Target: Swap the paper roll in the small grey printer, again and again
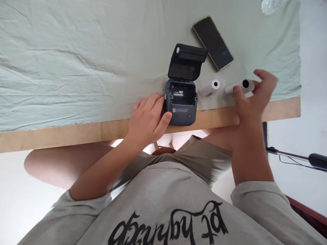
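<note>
A small dark printer (181,114) stands at the table's front edge with its lid (186,63) raised and its inner compartment exposed. My left hand (150,117) rests against the printer's left side, fingers extended and thumb on its front corner. To the right of the printer lies a white paper roll (211,87) with a small core. Beside it is a second white roll (238,87) with a wider dark core. My right hand (254,92) is at this second roll, thumb on its near side and fingers curved around its right end.
A dark phone (213,42) lies behind the rolls, close to the raised lid. Crumpled clear plastic (270,6) is at the back right. A wrinkled pale green cloth (76,61) covers the table, whose bare wooden edge (63,136) runs along the front. A black-handled rod (293,154) extends at right.
</note>
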The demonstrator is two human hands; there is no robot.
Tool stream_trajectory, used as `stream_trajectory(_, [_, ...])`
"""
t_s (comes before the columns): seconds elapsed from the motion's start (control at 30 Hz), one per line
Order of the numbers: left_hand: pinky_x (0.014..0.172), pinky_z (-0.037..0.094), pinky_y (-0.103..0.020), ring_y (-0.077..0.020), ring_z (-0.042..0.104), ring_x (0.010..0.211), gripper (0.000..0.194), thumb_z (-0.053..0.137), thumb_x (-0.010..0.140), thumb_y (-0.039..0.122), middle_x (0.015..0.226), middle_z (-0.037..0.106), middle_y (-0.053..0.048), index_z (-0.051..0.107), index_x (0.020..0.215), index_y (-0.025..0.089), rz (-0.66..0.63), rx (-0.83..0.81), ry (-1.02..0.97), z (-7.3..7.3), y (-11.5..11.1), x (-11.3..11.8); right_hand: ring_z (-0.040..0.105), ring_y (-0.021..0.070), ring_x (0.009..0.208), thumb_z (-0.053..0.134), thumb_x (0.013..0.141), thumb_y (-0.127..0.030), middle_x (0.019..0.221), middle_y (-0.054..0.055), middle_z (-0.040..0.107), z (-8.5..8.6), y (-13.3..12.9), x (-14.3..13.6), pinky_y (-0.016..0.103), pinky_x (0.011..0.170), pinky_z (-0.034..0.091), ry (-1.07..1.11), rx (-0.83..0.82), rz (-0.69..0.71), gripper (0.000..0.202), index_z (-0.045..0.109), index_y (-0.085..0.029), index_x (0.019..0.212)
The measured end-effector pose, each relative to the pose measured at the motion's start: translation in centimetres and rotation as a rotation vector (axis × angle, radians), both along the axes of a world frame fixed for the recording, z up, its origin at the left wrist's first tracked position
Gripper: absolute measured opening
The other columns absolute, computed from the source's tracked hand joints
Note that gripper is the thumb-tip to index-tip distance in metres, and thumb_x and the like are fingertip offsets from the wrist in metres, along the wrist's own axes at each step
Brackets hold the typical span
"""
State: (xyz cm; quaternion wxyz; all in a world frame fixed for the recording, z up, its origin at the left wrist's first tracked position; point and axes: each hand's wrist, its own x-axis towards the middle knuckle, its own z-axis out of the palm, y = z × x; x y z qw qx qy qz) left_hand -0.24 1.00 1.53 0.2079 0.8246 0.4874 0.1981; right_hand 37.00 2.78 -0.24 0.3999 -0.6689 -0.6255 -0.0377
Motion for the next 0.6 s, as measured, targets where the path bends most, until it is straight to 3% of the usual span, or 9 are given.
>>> stream_trajectory(0.1, [0.108,0.041,-0.048,-0.0355,0.059,0.130,0.080,0.005,0.106,0.061,0.144,0.061,-0.020,0.058,0.140,0.012,0.003,0.003,0.017,0.0,0.1,0.1,0.059,0.0261,0.108,0.081,0.075,-0.019,0.118,0.009,0.064,-2.3,0.5,1.2,0.044,0.093,0.048,0.017,-0.018,0.032,0.052,0.064,-0.029,0.123])
stream_trajectory(0.2, [0.109,0.041,-0.046,-0.0344,0.059,0.130,0.074,0.009,0.107,0.058,0.144,0.061,-0.018,0.058,0.140,0.013,0.004,0.011,0.035,0.1,0.1,0.1,0.057,0.0238,0.105,0.079,0.080,-0.017,0.113,0.008,0.064,-3.0,0.4,0.8,0.041,0.094,0.045,0.013,0.003,0.024,0.045,0.066,-0.031,0.121])
stream_trajectory(0.37, [0.110,0.041,-0.045,-0.0333,0.058,0.131,0.067,0.015,0.107,0.054,0.145,0.061,-0.017,0.057,0.140,0.014,0.008,0.003,0.052,0.2,0.1,0.1,0.058,0.0242,0.107,0.080,0.076,-0.011,0.117,0.007,0.065,-1.6,0.1,-0.6,0.040,0.096,0.043,0.162,-0.095,-0.049,0.049,0.065,-0.028,0.119])
stream_trajectory(0.47, [0.110,0.041,-0.047,-0.0349,0.058,0.132,0.067,0.015,0.107,0.054,0.145,0.060,-0.018,0.057,0.140,0.013,0.003,-0.007,0.047,0.2,0.1,0.1,0.058,0.0217,0.106,0.074,0.072,-0.001,0.119,0.005,0.064,-0.6,-0.2,-1.7,0.038,0.093,0.044,0.236,-0.072,-0.108,0.055,0.063,-0.028,0.119])
stream_trajectory(0.6, [0.110,0.040,-0.050,-0.0361,0.057,0.131,0.068,0.015,0.107,0.054,0.145,0.060,-0.019,0.058,0.140,0.013,0.004,-0.030,0.036,0.3,0.1,0.1,0.051,0.0139,0.075,0.057,0.070,0.007,0.093,-0.002,0.059,0.2,-0.8,-3.0,0.031,0.073,0.042,0.330,0.002,-0.151,0.061,0.058,-0.026,0.121])
